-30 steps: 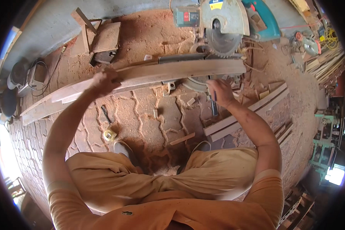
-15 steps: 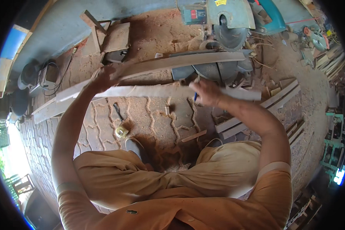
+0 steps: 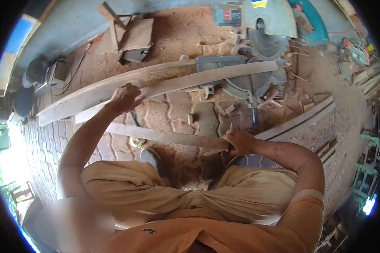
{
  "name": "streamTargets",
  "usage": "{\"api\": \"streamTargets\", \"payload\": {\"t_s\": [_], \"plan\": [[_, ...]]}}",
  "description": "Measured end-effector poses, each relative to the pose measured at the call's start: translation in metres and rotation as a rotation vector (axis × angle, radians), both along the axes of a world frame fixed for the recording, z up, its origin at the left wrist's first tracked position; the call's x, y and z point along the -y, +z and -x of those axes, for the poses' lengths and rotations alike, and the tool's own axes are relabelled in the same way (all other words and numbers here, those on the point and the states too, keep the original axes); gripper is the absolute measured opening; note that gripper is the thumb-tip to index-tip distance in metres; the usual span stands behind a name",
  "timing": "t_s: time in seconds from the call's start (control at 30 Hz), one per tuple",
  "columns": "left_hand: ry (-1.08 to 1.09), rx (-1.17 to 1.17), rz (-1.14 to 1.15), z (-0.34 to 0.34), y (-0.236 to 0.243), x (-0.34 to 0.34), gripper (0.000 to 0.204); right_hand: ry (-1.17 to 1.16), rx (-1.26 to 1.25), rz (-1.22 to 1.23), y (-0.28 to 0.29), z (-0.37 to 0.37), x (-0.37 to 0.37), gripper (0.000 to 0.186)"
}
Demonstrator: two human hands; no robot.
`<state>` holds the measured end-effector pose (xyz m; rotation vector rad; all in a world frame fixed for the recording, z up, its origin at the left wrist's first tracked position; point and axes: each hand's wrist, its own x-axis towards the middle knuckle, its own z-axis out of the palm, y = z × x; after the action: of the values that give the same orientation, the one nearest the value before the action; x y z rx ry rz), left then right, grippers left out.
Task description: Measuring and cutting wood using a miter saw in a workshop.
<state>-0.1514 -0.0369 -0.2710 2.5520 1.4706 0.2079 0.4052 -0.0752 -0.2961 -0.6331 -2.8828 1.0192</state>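
Observation:
My left hand is closed over a long pale wooden strip, whose right end rests across the base of a miter saw. My right hand grips the right end of a second wooden strip, low in front of my shoes. A slim pen or pencil sticks up from the same fingers. Above the saw base stands the round blade. Beyond the upper strip lies a wide, rough plank. A yellowish tape measure sits on the paving near my left shoe.
More cut strips lie at the right, with small offcuts on the paving. A wooden stand is at the back left. A circular saw and stacked slats are at the far right.
My right hand has drawn the lower strip towards me, away from the upper strip, with the pen still in its fingers. My left hand has shifted slightly right and nearer.

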Motion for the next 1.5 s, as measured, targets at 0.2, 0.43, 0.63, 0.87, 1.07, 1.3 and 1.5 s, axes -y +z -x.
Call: {"api": "streamTargets", "payload": {"t_s": [0.2,0.43,0.63,0.87,1.07,1.3,1.5], "plan": [[0.061,-0.103,0.007,0.033,-0.009,-0.010,0.029,0.105,0.211,-0.058,-0.019,-0.013,-0.023,0.052],[0.241,-0.039,-0.093,0.045,-0.029,-0.027,0.033,0.081,0.008,-0.315,-0.013,0.006,-0.044,0.035],[0.113,-0.062,-0.242,0.024,-0.013,-0.031,0.041,-0.184,-0.029,-0.398,0.003,0.020,-0.089,0.022],[0.070,-0.093,-0.288,0.008,-0.013,-0.038,0.030,-0.834,-0.181,-0.389,0.014,-0.013,-0.129,0.030],[-0.038,-0.037,-0.335,-0.003,-0.020,-0.042,0.025,-0.718,-0.033,-0.595,-0.012,-0.079,-0.190,0.043],[-0.005,-0.040,-0.346,-0.007,-0.021,-0.046,0.019,-1.314,0.110,-0.349,-0.014,-0.101,-0.202,0.052],[0.052,-0.054,-0.285,-0.012,-0.019,-0.046,0.017,-1.036,-0.007,-0.409,-0.020,-0.074,-0.206,0.053]]}}
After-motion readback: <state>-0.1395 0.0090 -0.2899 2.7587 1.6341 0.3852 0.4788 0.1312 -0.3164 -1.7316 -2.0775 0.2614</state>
